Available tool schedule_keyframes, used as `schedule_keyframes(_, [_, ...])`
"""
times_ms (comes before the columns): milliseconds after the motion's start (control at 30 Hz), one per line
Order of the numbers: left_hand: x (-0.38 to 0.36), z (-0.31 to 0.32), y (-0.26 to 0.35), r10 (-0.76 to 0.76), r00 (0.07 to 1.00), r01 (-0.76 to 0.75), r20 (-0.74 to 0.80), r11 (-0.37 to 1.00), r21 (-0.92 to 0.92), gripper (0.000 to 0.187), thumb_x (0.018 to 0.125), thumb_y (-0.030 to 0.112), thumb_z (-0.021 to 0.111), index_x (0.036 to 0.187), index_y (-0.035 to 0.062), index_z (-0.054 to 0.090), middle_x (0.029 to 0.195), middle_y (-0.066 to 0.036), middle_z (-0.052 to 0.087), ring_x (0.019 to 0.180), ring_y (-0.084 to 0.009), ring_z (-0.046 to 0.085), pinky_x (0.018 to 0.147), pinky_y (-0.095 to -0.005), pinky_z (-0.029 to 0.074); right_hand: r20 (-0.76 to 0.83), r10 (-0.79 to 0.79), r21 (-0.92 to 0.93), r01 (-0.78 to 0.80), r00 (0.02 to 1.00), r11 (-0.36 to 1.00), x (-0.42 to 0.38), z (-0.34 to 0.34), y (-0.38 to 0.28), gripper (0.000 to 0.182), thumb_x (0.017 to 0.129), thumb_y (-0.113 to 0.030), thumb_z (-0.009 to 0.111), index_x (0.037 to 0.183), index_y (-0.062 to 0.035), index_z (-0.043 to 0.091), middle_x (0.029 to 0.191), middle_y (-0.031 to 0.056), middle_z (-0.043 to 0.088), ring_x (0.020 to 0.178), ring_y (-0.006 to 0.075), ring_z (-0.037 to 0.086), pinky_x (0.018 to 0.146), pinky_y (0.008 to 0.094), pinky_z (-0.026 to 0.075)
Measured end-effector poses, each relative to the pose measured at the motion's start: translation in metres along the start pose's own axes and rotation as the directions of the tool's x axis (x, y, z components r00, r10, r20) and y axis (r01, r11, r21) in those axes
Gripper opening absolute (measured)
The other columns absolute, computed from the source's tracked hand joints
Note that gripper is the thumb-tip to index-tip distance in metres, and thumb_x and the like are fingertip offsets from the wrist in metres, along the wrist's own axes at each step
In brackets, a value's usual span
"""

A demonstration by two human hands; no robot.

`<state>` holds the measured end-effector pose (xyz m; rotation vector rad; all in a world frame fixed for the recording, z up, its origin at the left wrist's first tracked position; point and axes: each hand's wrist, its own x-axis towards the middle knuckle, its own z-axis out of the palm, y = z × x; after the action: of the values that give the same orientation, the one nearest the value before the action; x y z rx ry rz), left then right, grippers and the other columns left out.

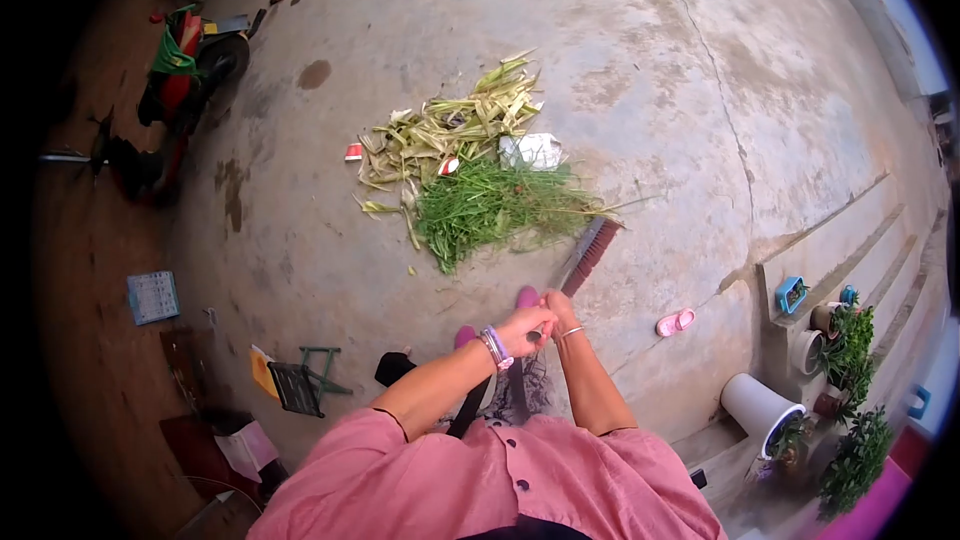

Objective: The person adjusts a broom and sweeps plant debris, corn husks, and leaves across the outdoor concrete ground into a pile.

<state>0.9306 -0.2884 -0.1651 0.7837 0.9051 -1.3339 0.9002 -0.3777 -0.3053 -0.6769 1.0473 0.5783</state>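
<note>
Both my hands are closed around the handle of a broom, held close together in front of my body. My left hand [526,330] wraps the top, where the handle's dark end pokes out. Just ahead of it, my right hand [560,312] grips the handle lower down. The broom [593,256] has reddish-brown bristles, angled at the lower right edge of a debris pile. Green grass cuttings [495,208] make up the near side of that pile. Dry yellowish corn husks [455,130] lie behind them, with a crumpled white bag [531,151] at the right.
Concrete floor [650,50] surrounds the pile. A red-and-white paper cup [353,152] lies at its left. A pink shoe [675,322] lies to the right, before steps [830,250] with potted plants [848,355]. A folding stool [305,385] and a red motorbike [180,80] are on the left.
</note>
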Motion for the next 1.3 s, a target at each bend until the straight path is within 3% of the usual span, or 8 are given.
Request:
schedule_keyframes(167, [-0.046, 0.023, 0.053, 0.330, 0.922, -0.328, -0.200, 0.944, 0.047, 0.011, 0.078, 0.009, 0.050, 0.068, 0.0094, 0.046, 0.056, 0.001, 0.045, 0.048, -0.0086, 0.044, 0.041, -0.0236, 0.034, 0.293, 0.196, 0.078, -0.228, 0.936, 0.971, -0.004, 0.103, -0.081, 0.013, 0.071, -0.003, 0.040, 0.060, -0.0071, 0.034, 0.048, 0.0025, 0.035, 0.040, 0.0145, 0.037, 0.038, 0.0273, 0.033])
schedule_keyframes(467, [-0.148, 0.005, 0.003, 0.686, 0.691, -0.711, -0.228, 0.701, -0.047, 0.010, 0.077, 0.007, 0.048, 0.082, 0.0087, 0.039, 0.059, -0.002, 0.045, 0.042, -0.0101, 0.042, 0.034, -0.0239, 0.034, 0.579, 0.025, -0.174, 0.093, 0.815, 0.980, -0.125, 0.202, -0.063, 0.024, 0.072, 0.004, 0.043, 0.087, -0.0105, 0.030, 0.062, 0.0047, 0.043, 0.042, 0.0105, 0.038, 0.036, 0.0248, 0.037])
schedule_keyframes(600, [-0.190, -0.037, -0.074, 0.684, 0.724, -0.669, -0.095, 0.661, -0.339, 0.011, 0.078, 0.005, 0.048, 0.079, 0.0115, 0.039, 0.057, 0.001, 0.042, 0.041, -0.0076, 0.040, 0.034, -0.0210, 0.032, 0.409, 0.054, -0.164, 0.015, 0.911, 0.986, -0.171, 0.209, 0.014, 0.026, 0.073, 0.002, 0.049, 0.088, -0.0091, 0.032, 0.066, 0.0042, 0.043, 0.045, 0.0088, 0.040, 0.035, 0.0209, 0.035])
schedule_keyframes(833, [-0.209, -0.111, -0.198, 0.522, 0.832, -0.551, -0.187, 0.739, -0.388, 0.012, 0.076, 0.007, 0.052, 0.069, 0.0102, 0.042, 0.054, 0.001, 0.044, 0.041, -0.0085, 0.040, 0.037, -0.0214, 0.032, 0.323, 0.588, -0.287, -0.516, 0.741, 0.807, -0.157, 0.153, 0.173, 0.013, 0.068, 0.005, 0.043, 0.061, -0.0044, 0.037, 0.053, 0.0006, 0.037, 0.040, 0.0067, 0.032, 0.035, 0.0172, 0.030])
schedule_keyframes(1067, [-0.170, -0.161, -0.271, 0.313, 0.924, -0.348, -0.218, 0.456, -0.819, 0.024, 0.075, 0.009, 0.052, 0.053, 0.0113, 0.041, 0.047, 0.000, 0.041, 0.043, -0.0101, 0.040, 0.041, -0.0223, 0.032, 0.130, 0.810, -0.622, -0.589, 0.572, 0.516, -0.106, 0.089, 0.306, 0.018, 0.069, -0.002, 0.042, 0.054, -0.0083, 0.037, 0.049, 0.0014, 0.039, 0.041, 0.0107, 0.038, 0.039, 0.0212, 0.034])
schedule_keyframes(1200, [-0.146, -0.172, -0.252, 0.236, 0.928, -0.352, -0.288, 0.297, -0.888, 0.030, 0.075, 0.009, 0.051, 0.047, 0.0113, 0.039, 0.043, -0.001, 0.039, 0.042, -0.0106, 0.040, 0.040, -0.0226, 0.030, 0.152, 0.813, -0.866, -0.320, 0.563, 0.383, -0.058, 0.072, 0.307, 0.015, 0.073, -0.005, 0.048, 0.063, 0.0034, 0.056, 0.055, 0.0075, 0.050, 0.048, 0.0159, 0.048, 0.045, 0.0256, 0.039])
schedule_keyframes(1267, [-0.136, -0.175, -0.230, 0.510, 0.834, -0.410, -0.213, 0.314, -0.856, 0.030, 0.074, 0.008, 0.052, 0.047, 0.0108, 0.039, 0.043, 0.000, 0.039, 0.042, -0.0100, 0.039, 0.041, -0.0216, 0.030, 0.716, 0.566, -0.435, 0.895, 0.409, -0.098, -0.064, 0.098, 0.264, 0.013, 0.071, -0.007, 0.051, 0.069, 0.0024, 0.059, 0.056, 0.0065, 0.052, 0.054, 0.0140, 0.053, 0.050, 0.0247, 0.043])
schedule_keyframes(1300, [-0.148, -0.168, -0.208, 0.493, 0.831, -0.454, -0.257, 0.337, -0.825, 0.026, 0.074, 0.007, 0.052, 0.051, 0.0099, 0.041, 0.046, 0.000, 0.041, 0.042, -0.0090, 0.037, 0.040, -0.0204, 0.031, 0.711, 0.547, -0.435, 0.888, 0.441, -0.149, -0.057, 0.108, 0.247, 0.012, 0.070, -0.008, 0.053, 0.071, 0.0011, 0.060, 0.057, 0.0062, 0.054, 0.056, 0.0138, 0.054, 0.050, 0.0249, 0.044])
